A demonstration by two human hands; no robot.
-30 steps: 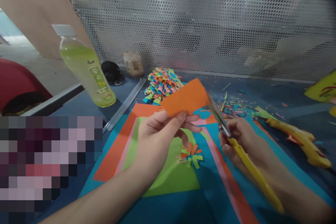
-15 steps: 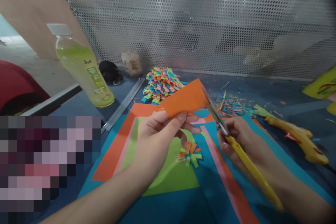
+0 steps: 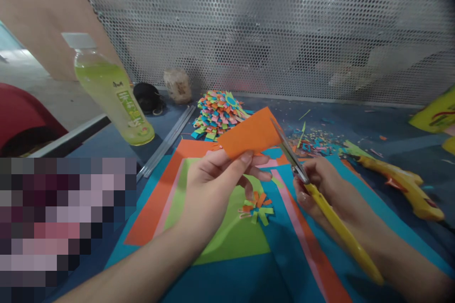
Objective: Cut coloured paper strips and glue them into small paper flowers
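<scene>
An orange paper piece point(image 3: 250, 133) is pinched between the thumb and fingers of my left hand point(image 3: 220, 177). My right hand point(image 3: 325, 194) grips yellow-handled scissors point(image 3: 341, 227), whose blades meet the right edge of the orange paper. Below my left fingertips, a small flower of orange, green and pink strips point(image 3: 261, 209) lies over the edge of a green sheet point(image 3: 227, 241). Orange, pink and blue sheets are spread around and beneath it.
Behind the hands stands a multicoloured paper-strip cluster point(image 3: 220, 113). A drink bottle point(image 3: 113, 99) and clear sticks point(image 3: 167, 142) are at the left. Paper scraps point(image 3: 316, 142) and a yellow glue gun point(image 3: 401, 182) lie at the right. A perforated metal panel point(image 3: 266, 33) rises behind.
</scene>
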